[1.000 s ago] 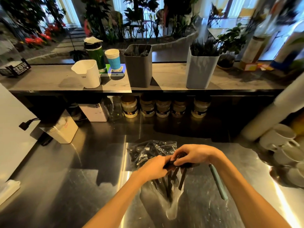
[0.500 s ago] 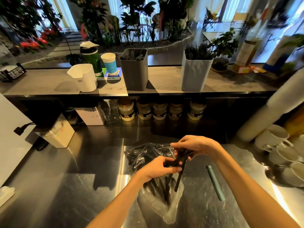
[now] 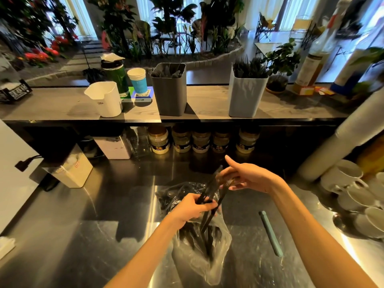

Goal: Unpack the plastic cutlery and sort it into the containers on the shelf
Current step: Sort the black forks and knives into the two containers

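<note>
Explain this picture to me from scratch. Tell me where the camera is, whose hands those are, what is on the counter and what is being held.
There is no machine here. One wide-angle camera sits on a person's head and looks forward and down, so the two bare arms reaching in from the bottom are that person's own.

On the steel counter lies a clear plastic bag with black plastic cutlery inside. The left hand grips the bag near its opening, around the handles. The right hand holds the upper ends of a few black pieces that stick out of the bag, its other fingers spread.

A teal pen-like stick lies to the right, and white cups sit at the right edge.

On the shelf behind stand a dark grey container and a light grey container, both already holding black cutlery.
</note>
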Tool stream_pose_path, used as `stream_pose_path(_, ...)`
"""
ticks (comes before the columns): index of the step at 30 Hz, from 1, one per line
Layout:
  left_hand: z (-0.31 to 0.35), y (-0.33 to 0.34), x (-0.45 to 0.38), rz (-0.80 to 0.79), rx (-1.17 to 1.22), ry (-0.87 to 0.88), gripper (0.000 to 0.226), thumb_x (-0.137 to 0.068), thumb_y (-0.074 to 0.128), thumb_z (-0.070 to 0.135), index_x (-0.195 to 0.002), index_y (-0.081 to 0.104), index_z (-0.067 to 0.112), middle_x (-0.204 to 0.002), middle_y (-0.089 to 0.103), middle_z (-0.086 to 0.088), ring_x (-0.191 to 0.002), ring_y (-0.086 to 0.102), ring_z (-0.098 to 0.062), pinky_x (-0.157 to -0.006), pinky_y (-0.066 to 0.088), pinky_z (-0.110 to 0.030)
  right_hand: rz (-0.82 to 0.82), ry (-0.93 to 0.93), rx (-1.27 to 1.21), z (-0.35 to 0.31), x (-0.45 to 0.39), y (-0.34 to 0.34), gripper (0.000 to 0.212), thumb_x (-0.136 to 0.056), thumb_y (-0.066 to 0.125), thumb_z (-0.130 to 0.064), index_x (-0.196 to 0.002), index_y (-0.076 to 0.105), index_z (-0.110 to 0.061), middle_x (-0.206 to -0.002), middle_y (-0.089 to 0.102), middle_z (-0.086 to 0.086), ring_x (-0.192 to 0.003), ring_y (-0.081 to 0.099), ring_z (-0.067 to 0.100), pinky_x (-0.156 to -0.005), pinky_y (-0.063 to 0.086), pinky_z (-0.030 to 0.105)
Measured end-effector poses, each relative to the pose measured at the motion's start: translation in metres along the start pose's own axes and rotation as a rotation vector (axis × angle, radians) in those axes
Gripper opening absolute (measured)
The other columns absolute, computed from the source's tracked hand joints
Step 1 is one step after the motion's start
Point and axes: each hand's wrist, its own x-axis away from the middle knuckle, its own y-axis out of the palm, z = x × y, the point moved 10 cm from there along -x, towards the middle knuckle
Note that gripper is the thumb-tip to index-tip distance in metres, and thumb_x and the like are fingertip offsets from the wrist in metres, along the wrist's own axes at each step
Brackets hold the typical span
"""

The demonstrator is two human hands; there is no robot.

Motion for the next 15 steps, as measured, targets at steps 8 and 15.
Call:
stream_pose_path(8, -0.008, 0.000, 0.004, -0.037, 0.248, -0.068, 0.024, -0.094, 0.069, 0.027, -0.105, 0.075, 0.007, -0.089, 0.073, -0.006, -0.047, 0.033, -0.005, -0.046, 0.024, -0.019, -0.008, -0.218, -0.226, 0.010, -0.005, 0.024, 0.050, -0.091, 0.071, -0.017, -0.138, 0.055, -0.014, -0.118, 0.074, 0.013, -0.113, 0.070, 0.024, -0.093, 0.056, 0.028)
stream_pose_path(15, -0.004, -0.001, 0.007, -0.014, 0.291, -0.083, 0.033, -0.092, 0.071, 0.029, -0.113, 0.071, 0.003, -0.094, 0.074, -0.010, -0.051, 0.031, -0.007, -0.047, 0.024, -0.020, 0.089, -0.305, -0.113, 0.012, -0.006, 0.040, 0.024, -0.095, 0.069, -0.025, -0.115, 0.073, -0.012, -0.108, 0.078, 0.007, -0.105, 0.073, 0.019, -0.086, 0.056, 0.026)
